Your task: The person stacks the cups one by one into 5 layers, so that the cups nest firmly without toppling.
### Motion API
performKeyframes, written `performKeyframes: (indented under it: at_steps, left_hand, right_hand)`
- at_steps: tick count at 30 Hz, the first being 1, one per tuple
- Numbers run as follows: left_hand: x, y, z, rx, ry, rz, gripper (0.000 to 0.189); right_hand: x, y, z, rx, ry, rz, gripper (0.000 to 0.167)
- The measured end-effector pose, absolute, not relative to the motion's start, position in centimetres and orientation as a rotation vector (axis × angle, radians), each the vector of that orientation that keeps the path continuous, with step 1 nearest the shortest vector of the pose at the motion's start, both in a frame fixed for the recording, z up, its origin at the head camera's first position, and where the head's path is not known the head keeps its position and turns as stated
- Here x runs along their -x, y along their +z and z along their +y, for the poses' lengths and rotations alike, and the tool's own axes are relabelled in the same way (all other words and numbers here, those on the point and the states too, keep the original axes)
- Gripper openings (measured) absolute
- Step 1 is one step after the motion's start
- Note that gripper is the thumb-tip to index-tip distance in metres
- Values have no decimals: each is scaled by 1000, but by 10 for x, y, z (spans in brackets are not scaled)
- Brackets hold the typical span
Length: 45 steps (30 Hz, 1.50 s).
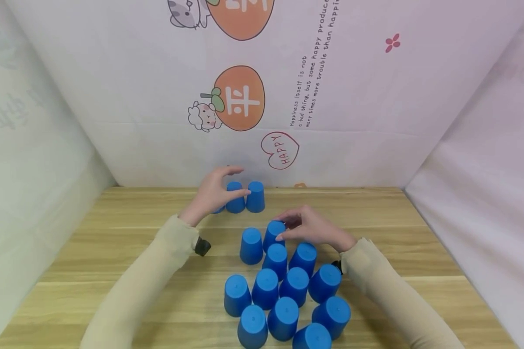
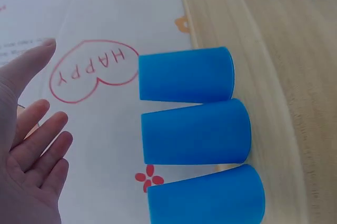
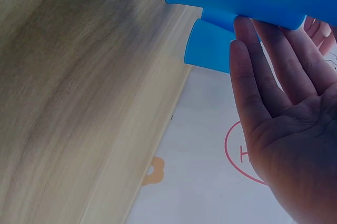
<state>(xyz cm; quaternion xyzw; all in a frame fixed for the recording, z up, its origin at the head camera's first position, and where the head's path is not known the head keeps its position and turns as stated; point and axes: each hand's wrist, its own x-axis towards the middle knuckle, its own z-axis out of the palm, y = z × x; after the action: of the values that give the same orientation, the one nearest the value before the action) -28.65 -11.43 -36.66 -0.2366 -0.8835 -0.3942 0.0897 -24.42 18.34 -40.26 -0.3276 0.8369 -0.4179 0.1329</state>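
Note:
At the back of the table, three blue plastic cups stand upside down in a row; the rightmost cup (image 1: 255, 198) and its neighbours show fully in the left wrist view, the middle cup (image 2: 196, 132) among them. My left hand (image 1: 214, 193) hovers beside this row with thumb and fingers spread, apart from the cups in its wrist view. Nearer, my right hand (image 1: 313, 227) has its thumb in front of another upside-down blue cup (image 1: 272, 234) and its fingers behind it, pinching it. The right-hand fingers (image 3: 287, 61) reach along that cup; the thumb is hidden there.
Several more upside-down blue cups, such as one front cup (image 1: 283, 319), crowd the near middle and right of the wooden table (image 1: 183, 295). A lone cup (image 1: 251, 246) stands left of the pinched one. A printed white cloth (image 1: 353, 145) hangs behind the table.

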Motion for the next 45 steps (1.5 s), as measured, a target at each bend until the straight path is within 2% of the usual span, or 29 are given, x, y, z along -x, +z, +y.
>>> performKeyframes:
  at_steps: [18, 29, 45]
  left_hand:
    - [213, -418, -118, 762, -1406, -2706, 69]
    - [204, -435, -114, 801, -1515, -2734, 53]
    - [202, -434, -112, 814, -1542, -2710, 48]
  right_hand:
    - [244, -404, 182, 955, -1200, 2447, 40]
    - [244, -405, 183, 965, -1215, 2427, 38]
    - [251, -406, 189, 918, -1245, 2464, 39]
